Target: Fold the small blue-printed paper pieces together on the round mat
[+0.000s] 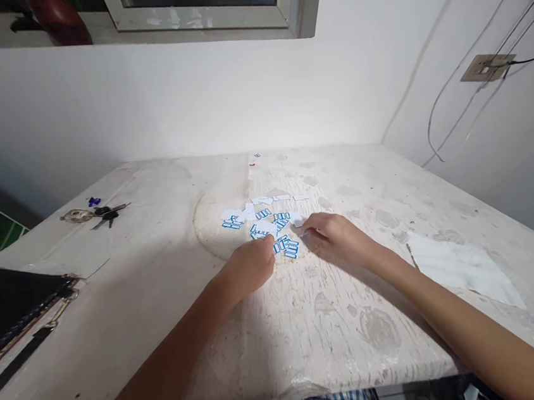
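Paper scraps (263, 214) lie between and just beyond the separated left hand (250, 265) and right hand (330, 234), probably light, easily creased, best pinched by edges; the right pinches one (the left's grip, I cannot tell).

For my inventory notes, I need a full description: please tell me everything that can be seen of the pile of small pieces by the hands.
The pile consists of many small, flat pieces, apparently paper or card: some plain white, others with blue lines. They lie loosely, partly overlapping, on the table; several white ones form a rough row along the far side. The left hand is at its near side, the right hand at its right; their exact grip is unclear.
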### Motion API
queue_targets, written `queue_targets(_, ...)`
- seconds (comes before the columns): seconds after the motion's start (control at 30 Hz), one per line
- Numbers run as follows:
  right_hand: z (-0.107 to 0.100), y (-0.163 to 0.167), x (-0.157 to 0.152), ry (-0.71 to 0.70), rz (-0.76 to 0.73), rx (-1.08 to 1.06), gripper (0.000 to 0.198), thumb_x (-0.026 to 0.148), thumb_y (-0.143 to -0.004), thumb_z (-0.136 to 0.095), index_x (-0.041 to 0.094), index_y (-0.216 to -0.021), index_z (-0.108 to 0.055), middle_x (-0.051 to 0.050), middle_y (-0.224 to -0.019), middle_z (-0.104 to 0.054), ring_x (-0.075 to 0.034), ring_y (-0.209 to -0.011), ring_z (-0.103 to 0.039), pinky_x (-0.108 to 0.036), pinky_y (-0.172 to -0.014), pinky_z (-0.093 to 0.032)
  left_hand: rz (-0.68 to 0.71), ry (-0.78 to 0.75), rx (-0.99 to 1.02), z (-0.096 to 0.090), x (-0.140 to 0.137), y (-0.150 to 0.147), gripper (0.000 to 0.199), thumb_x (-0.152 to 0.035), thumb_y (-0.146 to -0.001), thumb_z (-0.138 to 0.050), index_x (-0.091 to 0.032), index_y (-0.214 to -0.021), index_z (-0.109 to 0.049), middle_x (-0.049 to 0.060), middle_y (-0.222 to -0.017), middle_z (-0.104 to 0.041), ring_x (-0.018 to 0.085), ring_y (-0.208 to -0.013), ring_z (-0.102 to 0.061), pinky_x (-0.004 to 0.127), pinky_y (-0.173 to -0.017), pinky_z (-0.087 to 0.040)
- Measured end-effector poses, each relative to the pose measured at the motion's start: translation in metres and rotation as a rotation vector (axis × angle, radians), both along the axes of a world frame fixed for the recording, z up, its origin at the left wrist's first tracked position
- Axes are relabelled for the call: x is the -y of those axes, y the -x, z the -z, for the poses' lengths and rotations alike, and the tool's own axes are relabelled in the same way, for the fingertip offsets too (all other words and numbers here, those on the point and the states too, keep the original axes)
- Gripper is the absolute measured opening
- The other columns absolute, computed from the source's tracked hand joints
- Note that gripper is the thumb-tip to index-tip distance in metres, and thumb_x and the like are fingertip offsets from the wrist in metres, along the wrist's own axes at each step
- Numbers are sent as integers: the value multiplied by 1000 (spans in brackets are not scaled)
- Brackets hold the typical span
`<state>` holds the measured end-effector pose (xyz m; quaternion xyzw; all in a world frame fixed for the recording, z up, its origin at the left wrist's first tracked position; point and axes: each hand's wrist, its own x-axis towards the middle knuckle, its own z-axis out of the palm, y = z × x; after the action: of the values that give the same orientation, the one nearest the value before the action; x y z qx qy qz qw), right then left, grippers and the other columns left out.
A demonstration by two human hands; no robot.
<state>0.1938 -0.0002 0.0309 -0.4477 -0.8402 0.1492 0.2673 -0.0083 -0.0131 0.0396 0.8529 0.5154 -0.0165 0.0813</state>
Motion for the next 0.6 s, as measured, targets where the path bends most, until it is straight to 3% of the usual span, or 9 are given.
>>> queue_targets(0.07, -4, 2, 1, 124, 38, -219, 17, 17, -78, -44, 17, -81, -61, -7, -87, -61, -15, -74, -56, -31, -64, -43, 2, 16, -16, -1, 0, -1, 14, -18, -88, -29, -16, -83, -43, 2, -65, -53, 13, -54, -50, 24, -48, -27)
queue_targets(0.13, -5, 7, 3, 360, 17, -443, 13, 21, -77, -47, 17, -79, -59, -5, -77, -61, -13, -65, -55, -30, -59, -44, 3, 30, -18, -2, 1, -2, 14, -18, -87, -29, -16, -84, -42, 2, -66, -53, 13, -54, -50, 24, -48, -27)
queue_targets(0.23, 5, 17, 8, 589, -14, -620, 9, 24, -74, -53, 17, -75, -56, -2, -63, -58, -12, -57, -53, -29, -55, -43, -3, 42, -7, -3, 1, -1, 12, -18, -86, -31, -16, -84, -42, 2, -65, -53, 13, -54, -50, 24, -48, -28)
queue_targets(0.43, 33, 36, 10, 358, 94, -490, 14, 25, -77, -47, 17, -77, -58, -2, -67, -57, -11, -58, -49, -26, -53, -40, 35, 52, 62, 4, 2, 5, 16, -28, -83, -39, -15, -90, -42, 4, -73, -55, 16, -62, -52, 25, -50, -31)
queue_targets(0.6, 26, 37, 13, 79, 127, -259, 14, 20, -77, -47, 18, -84, -59, -4, -83, -58, -14, -70, -51, -27, -61, -40, 57, -37, 5, 8, 0, 1, 19, -24, -89, -27, -15, -84, -43, 4, -67, -53, 17, -60, -52, 27, -50, -29)
